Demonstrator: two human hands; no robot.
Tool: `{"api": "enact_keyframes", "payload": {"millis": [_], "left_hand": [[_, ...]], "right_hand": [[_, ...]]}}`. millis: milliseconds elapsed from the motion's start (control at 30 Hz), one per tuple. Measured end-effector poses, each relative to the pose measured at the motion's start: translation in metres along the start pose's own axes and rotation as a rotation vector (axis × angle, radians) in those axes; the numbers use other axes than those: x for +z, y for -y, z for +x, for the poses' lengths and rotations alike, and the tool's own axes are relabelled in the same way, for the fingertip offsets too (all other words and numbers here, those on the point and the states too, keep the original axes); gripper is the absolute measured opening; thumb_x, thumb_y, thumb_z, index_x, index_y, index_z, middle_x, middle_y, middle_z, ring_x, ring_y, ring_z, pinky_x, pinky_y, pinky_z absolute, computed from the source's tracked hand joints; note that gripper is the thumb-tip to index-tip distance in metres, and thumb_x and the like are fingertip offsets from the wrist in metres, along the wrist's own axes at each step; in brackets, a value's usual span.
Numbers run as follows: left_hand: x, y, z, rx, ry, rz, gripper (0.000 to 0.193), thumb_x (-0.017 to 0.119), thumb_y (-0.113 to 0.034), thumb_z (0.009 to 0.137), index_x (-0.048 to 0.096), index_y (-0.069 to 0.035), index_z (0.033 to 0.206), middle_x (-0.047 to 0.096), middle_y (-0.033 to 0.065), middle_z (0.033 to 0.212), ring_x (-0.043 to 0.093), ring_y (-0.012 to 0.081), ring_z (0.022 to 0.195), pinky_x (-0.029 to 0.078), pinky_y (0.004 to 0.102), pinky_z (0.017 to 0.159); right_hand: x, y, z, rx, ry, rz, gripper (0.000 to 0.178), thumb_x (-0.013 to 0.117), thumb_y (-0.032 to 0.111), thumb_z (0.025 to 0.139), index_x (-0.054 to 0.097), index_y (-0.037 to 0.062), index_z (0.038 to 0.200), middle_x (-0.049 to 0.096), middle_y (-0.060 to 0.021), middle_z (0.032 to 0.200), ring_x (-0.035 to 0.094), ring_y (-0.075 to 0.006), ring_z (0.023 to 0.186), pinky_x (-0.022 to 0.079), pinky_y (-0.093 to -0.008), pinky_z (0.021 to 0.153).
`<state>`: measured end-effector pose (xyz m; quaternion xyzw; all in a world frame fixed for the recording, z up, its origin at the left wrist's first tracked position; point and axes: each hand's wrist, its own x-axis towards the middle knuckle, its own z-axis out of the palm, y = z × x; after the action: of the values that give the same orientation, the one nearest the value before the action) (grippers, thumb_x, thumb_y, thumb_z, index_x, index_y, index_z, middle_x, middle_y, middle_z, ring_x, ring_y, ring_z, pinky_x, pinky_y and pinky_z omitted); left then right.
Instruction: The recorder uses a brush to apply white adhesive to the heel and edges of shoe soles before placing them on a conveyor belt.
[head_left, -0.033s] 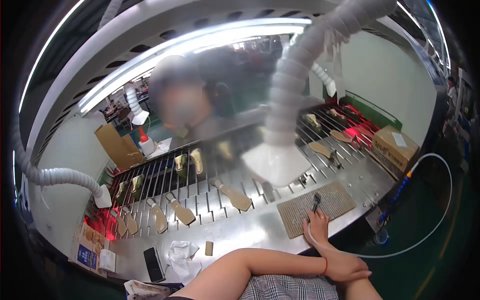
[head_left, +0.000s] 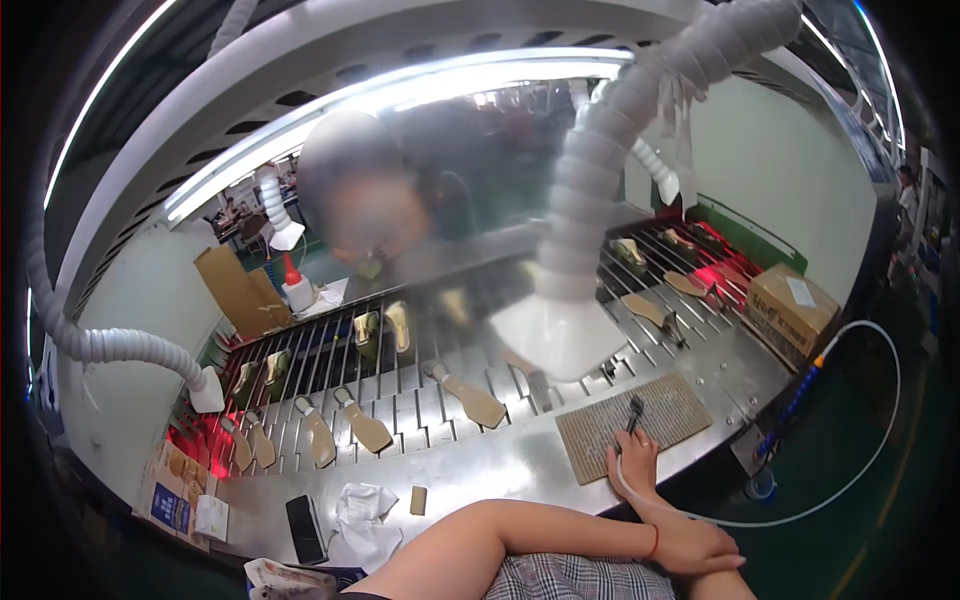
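From where I stand there is only the head view to go by, and I take my clock from the person's right hand (head_left: 635, 462). Its fingers are closed around a slim dark tool (head_left: 636, 408), which points toward 12 o'clock over the textured tan mat (head_left: 595, 435) on the metal desk (head_left: 500, 480). Whether the tip touches the mat, I can't tell. The left hand (head_left: 703, 550), at 5 o'clock, lies across the right forearm, fingers together; I can't tell whether they grip.

For good handling, I'd have the hold light but sure, close behind the dark head, with the tip kept within the mat's edges and off the bare metal. The pale hose (head_left: 770, 525) loops below the hand and round to a blue coupling at 2 o'clock; slack there should let the wrist turn without being tugged. The left hand seems well placed as a brace for the forearm.

At 11 o'clock hangs a white hood (head_left: 560, 338), worth minding on any higher lift. Tan soles (head_left: 478, 403) lie on the slats at 10 o'clock, well apart from the tool.
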<state>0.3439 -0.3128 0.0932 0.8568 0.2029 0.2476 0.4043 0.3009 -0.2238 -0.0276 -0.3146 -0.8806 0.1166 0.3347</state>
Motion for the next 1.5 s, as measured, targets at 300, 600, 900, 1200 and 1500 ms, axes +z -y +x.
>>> {"api": "enact_keyframes", "payload": {"millis": [300,600,900,1200,1500], "left_hand": [[0.04,-0.124,0.038,0.42,0.131,-0.342,0.057,0.039,-0.044,0.104,0.062,0.008,0.114,0.063,0.029,0.109,0.06,0.0437,0.104,0.048,0.0467,0.09],[0.042,-0.132,0.005,0.712,0.007,-0.374,0.05,0.06,-0.034,0.096,0.052,0.002,0.13,0.057,0.0264,0.123,0.055,0.0437,0.113,0.046,0.0484,0.094],[-0.024,-0.008,-0.154,0.148,-0.448,-0.121,0.037,0.05,-0.03,0.101,0.06,0.002,0.116,0.064,0.0205,0.108,0.061,0.0368,0.102,0.047,0.0433,0.091],[0.072,0.014,-0.34,-0.931,-0.947,0.693,0.042,0.067,-0.02,0.082,0.062,-0.012,0.123,0.058,0.0076,0.133,0.052,0.0272,0.127,0.04,0.0455,0.105],[0.057,0.018,-0.339,-1.154,-0.791,0.957,0.043,0.063,-0.033,0.089,0.059,-0.023,0.13,0.053,-0.0037,0.142,0.047,0.0158,0.132,0.03,0.0412,0.111]], "right_hand": [[0.012,-0.006,-0.005,-0.011,-0.04,-0.011,0.039,0.066,0.016,0.081,0.056,0.0027,0.116,0.059,-0.0224,0.121,0.048,-0.0389,0.121,0.032,-0.0511,0.1],[0.018,-0.013,-0.011,0.013,-0.063,0.013,0.041,0.065,0.017,0.082,0.056,0.0067,0.121,0.059,-0.0191,0.127,0.047,-0.0376,0.121,0.031,-0.049,0.103],[0.021,-0.016,-0.012,0.109,0.012,0.093,0.045,0.066,0.011,0.079,0.055,0.0037,0.121,0.057,-0.0194,0.132,0.047,-0.0381,0.118,0.029,-0.0488,0.105],[0.02,-0.009,-0.012,0.101,0.084,0.009,0.045,0.067,0.016,0.082,0.055,0.0081,0.125,0.058,-0.0137,0.131,0.045,-0.036,0.121,0.024,-0.0486,0.106],[0.018,0.004,-0.003,0.156,0.227,-0.056,0.042,0.059,0.019,0.091,0.051,0.003,0.13,0.053,-0.0184,0.138,0.039,-0.0403,0.127,0.021,-0.051,0.11]]}}
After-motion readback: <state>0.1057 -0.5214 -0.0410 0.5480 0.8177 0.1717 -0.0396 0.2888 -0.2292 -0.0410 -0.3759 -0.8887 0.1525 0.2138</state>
